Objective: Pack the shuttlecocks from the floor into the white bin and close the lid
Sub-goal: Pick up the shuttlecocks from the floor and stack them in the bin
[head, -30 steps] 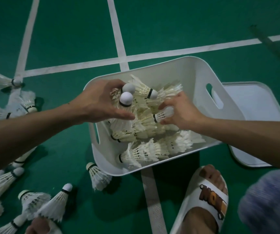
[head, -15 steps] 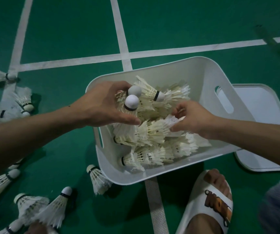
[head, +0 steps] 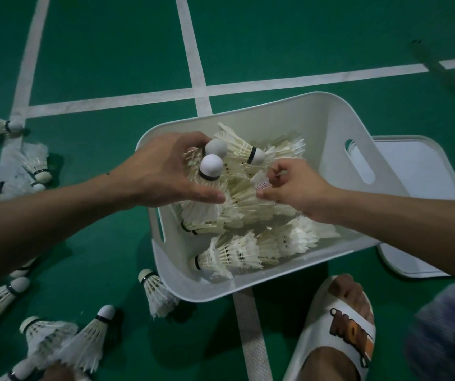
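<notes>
white bin [head: 330, 127]: left hand [head: 163, 174], fingers curled round two cork-up shuttlecocks [head: 211, 167] above it; right hand [head: 299, 189], fingers pinching a shuttlecock [head: 259, 185] inside; lid [head: 418, 160] flat on floor [head: 111, 50] alongside.

The left forearm [head: 56, 215] and right forearm [head: 399, 224], both bare, reach in from either side toward the middle. The left hand [head: 163, 171], back up, curls thumb and fingers round two shuttlecocks [head: 211, 167], corks upward. Just beside it, the right hand [head: 297, 188] pinches another shuttlecock [head: 260, 184] with curled fingers.
</notes>
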{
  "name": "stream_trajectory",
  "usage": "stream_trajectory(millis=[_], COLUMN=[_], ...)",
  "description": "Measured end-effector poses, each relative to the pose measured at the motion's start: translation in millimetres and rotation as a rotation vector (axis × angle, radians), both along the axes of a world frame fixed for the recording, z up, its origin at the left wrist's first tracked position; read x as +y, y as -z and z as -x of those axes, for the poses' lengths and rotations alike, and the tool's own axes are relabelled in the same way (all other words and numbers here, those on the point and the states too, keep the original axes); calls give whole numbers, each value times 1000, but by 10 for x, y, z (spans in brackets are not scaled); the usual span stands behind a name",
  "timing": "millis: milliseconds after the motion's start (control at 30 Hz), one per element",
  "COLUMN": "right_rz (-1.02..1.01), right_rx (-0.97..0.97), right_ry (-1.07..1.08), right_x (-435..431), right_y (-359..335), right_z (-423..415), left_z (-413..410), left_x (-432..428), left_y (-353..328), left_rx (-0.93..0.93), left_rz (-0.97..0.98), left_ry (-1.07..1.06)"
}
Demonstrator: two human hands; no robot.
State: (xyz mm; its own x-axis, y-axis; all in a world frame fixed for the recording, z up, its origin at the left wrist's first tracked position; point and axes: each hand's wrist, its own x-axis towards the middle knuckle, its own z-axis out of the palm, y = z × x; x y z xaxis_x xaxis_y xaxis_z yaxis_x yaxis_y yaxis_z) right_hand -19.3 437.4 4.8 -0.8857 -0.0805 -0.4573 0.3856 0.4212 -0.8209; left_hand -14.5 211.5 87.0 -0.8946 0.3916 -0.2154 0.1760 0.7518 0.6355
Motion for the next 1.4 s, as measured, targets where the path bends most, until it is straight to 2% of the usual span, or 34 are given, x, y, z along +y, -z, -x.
stream_trajectory(millis=[100,233,333,400,467,567,800,1000,1200,1333,1400], right_rz=[44,-3,-29,-60,-81,-185,-279,-347,-254,-148,-160], right_rx=[-47,-22,148,289,339,330,263,194,70,51,71], right_ry=[-33,-26,-3,-96,-237,-341,-325,-213,23,119,118], right_x=[77,227,296,288,227,118,221,494,589,560,536], right_y=[-50,-173,-380,-559,-697,-724,-649,-648,-403,-323,-307], right_z=[-20,0,64,96,107,115,118,81,46,52,44], left_z=[-5,-13,-10,0,16,33,94,147,157,179,184], left_x=[13,41,67,101,161,268,385,393,392,356,356], left_y=[-3,-4,11,7,-14,-42,-1,51,175,277,291], left_rx=[6,21,41,56,77,97,120,98,63,38,31], left_rz=[9,16,59,70,78,70,61,98,196,234,233], left_ry=[4,26,55,80,127,197,264,241,336,345,350])
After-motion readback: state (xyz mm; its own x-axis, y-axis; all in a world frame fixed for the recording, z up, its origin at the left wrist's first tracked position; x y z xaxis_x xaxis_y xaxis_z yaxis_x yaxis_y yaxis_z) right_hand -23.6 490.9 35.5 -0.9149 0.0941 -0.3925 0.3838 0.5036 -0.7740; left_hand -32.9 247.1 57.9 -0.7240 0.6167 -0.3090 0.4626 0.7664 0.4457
